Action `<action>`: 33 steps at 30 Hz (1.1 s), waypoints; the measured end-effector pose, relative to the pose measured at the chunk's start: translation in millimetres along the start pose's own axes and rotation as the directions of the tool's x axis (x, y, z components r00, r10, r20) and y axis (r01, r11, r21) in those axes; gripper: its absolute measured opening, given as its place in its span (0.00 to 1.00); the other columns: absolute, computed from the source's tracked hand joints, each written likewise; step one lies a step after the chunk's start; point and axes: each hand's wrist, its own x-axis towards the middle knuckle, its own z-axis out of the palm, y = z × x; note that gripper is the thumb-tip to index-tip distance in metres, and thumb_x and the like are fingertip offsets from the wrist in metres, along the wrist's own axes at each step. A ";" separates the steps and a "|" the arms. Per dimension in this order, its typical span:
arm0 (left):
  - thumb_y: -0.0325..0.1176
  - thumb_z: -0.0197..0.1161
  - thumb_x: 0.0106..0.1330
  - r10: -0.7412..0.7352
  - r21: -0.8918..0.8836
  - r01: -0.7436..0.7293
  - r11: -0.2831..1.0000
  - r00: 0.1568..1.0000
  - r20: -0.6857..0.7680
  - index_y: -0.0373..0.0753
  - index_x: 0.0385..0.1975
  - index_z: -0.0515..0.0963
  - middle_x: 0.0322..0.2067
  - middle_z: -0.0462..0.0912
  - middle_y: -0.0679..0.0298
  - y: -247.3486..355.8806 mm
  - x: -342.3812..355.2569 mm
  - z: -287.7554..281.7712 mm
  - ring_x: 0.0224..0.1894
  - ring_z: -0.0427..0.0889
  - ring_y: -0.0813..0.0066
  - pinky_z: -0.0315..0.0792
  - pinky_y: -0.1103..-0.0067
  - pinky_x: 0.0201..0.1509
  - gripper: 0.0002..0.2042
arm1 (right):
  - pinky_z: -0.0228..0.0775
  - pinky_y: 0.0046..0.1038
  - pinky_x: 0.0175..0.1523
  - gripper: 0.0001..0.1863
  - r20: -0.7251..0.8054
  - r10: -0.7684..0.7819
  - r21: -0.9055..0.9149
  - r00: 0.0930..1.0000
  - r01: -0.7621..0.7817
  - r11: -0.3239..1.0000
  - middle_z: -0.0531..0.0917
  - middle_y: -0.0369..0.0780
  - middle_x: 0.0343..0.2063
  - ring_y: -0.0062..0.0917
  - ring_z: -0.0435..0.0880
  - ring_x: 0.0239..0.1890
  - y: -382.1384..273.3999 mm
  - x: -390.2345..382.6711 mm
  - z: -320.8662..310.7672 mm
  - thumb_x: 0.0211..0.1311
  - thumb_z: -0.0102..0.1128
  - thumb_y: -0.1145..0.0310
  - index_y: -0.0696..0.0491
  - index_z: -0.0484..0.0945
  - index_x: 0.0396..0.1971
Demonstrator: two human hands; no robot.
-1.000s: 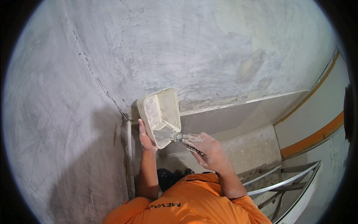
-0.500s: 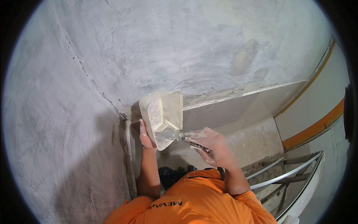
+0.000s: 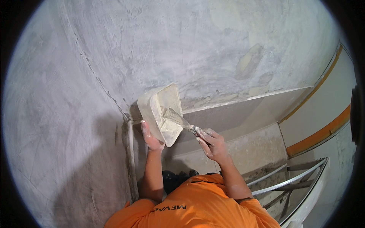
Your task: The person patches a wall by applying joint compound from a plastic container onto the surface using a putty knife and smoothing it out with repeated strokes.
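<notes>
My left hand [image 3: 151,137] grips the lower edge of a white rectangular plaster tub [image 3: 159,113], held up near the corner of a grey plastered wall [image 3: 182,49]. The tub is coated with pale plaster and tilts toward me. My right hand [image 3: 211,143] is closed on the handle of a putty knife [image 3: 178,119]. Its blade reaches into the tub's open mouth. Both hands are dusted with white plaster.
A vertical wall corner [image 3: 129,152] runs down below the tub. A ledge [image 3: 243,99] crosses the wall to the right. Metal railings [image 3: 289,182] lie at the lower right, beside a wall with an orange stripe [image 3: 323,133]. My orange shirt [image 3: 197,209] fills the lower edge.
The putty knife blade has gone from below the tub up into its mouth. My right hand moved slightly left and up; the tub stayed near the corner.
</notes>
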 end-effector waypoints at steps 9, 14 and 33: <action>0.52 0.48 0.73 0.097 0.206 -0.088 0.974 0.995 -0.031 0.31 0.59 0.67 0.54 0.74 0.57 -4.4 -3.4 6.5 0.56 0.74 0.65 0.65 0.70 0.62 0.28 | 0.69 0.27 0.30 0.15 0.052 0.174 0.267 0.983 -0.181 0.947 0.82 0.43 0.27 0.28 0.77 0.22 -20.4 -12.5 8.5 0.65 0.58 0.74 0.58 0.80 0.50; 0.53 0.50 0.72 0.202 0.427 -0.201 0.882 0.978 0.043 0.32 0.56 0.69 0.50 0.75 0.58 -6.7 -6.6 16.5 0.52 0.74 0.68 0.66 0.73 0.59 0.27 | 0.62 0.19 0.24 0.16 0.380 0.625 0.531 0.682 -0.714 0.456 0.82 0.36 0.23 0.16 0.73 0.18 -48.7 -24.9 -1.3 0.67 0.55 0.72 0.57 0.80 0.52; 0.57 0.40 0.75 -0.356 -0.148 0.349 0.925 0.934 -0.024 0.44 0.67 0.63 0.61 0.72 0.61 -47.3 -29.0 11.5 0.61 0.73 0.62 0.69 0.65 0.64 0.29 | 0.73 0.29 0.48 0.26 -0.077 0.297 0.210 0.952 -0.276 0.938 0.81 0.43 0.41 0.28 0.81 0.40 -59.6 -12.3 -39.6 0.57 0.65 0.76 0.62 0.72 0.56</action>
